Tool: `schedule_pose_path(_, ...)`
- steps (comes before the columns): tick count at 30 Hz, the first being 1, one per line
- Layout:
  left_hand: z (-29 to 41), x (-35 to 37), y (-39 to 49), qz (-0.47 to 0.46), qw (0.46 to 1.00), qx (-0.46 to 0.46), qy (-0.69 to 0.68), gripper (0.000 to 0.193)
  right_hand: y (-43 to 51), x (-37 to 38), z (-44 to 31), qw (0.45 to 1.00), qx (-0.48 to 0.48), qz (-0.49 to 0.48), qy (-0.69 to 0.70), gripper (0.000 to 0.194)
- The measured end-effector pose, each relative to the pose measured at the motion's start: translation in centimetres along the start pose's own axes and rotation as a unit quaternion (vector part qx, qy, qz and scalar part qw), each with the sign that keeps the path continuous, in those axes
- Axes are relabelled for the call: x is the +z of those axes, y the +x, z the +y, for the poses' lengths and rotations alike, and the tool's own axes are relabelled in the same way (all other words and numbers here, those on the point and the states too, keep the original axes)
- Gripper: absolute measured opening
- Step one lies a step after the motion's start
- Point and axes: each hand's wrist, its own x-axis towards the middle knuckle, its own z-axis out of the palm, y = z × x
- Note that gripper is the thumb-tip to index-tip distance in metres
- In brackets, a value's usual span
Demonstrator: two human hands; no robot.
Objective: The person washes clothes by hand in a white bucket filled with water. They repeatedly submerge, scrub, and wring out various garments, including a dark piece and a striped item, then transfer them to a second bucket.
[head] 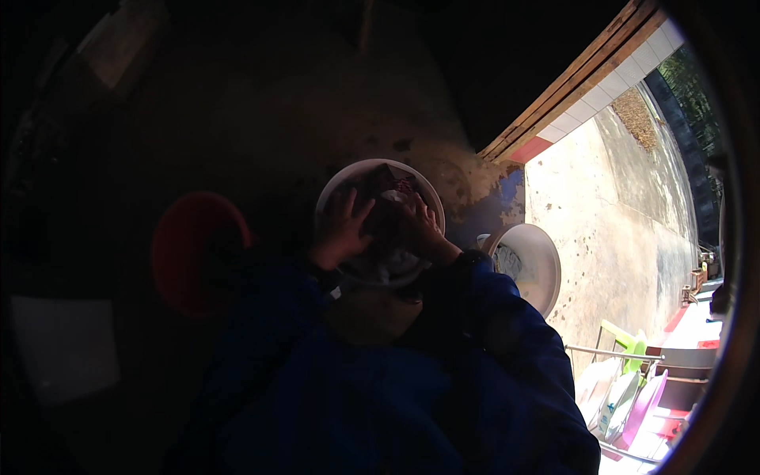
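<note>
A round white tub (409, 168) stands on the floor before me, with dark cloth (380, 178) inside. A red patterned piece of cloth (405, 185) and a pale one (386, 270) show among it. My left hand (343, 231) is over the left side of the tub, palm down, fingers spread, holding nothing visible. On the tub's right side, my right hand (428, 228) rests against the cloth with its fingers pointing away from me. Shadow hides whether its fingertips grip any fabric.
A red bucket (234, 205) stands at the left in shadow. To the right, a white bucket (546, 273) contains grey cloth (506, 261). Beyond a wooden door frame (570, 89) lies sunlit concrete (599, 219). A metal rack (614, 352) holds several coloured basins (644, 404).
</note>
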Motion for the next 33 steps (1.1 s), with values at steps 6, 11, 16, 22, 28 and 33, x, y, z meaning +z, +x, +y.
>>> schedule_pose_path(6, -0.4, 3.6, 0.9, -0.14, 0.986, -0.055, 0.071, 0.082, 1.1, 6.0, 1.7, 0.956, -0.168, -0.088, -0.224, 0.074)
schedule_pose_path(11, -0.6, 5.4, 2.2, -0.188, 0.976, -0.077, 0.081, 0.08, 1.9, 7.8, 2.3, 0.961, -0.144, -0.077, -0.225, 0.068)
schedule_pose_path(16, -0.8, 7.3, 2.8, -0.209, 0.97, -0.101, 0.076, 0.077, 2.8, 9.4, 2.5, 0.96, -0.1, -0.129, -0.226, 0.074)
schedule_pose_path(22, -2.5, 10.4, 2.9, -0.168, 0.981, -0.083, 0.042, 0.047, 3.5, 11.6, 3.8, 0.955, -0.161, -0.093, -0.233, 0.064)
schedule_pose_path(28, -4.0, 13.1, 4.2, -0.312, 0.943, -0.119, -0.003, 0.031, 5.1, 14.0, 5.1, 0.975, -0.183, 0.012, -0.123, 0.047)
schedule_pose_path(33, -3.3, 10.4, 4.4, -0.301, 0.946, -0.105, -0.064, 0.03, 6.8, 12.6, 6.4, 0.977, -0.192, -0.014, -0.091, 0.042)
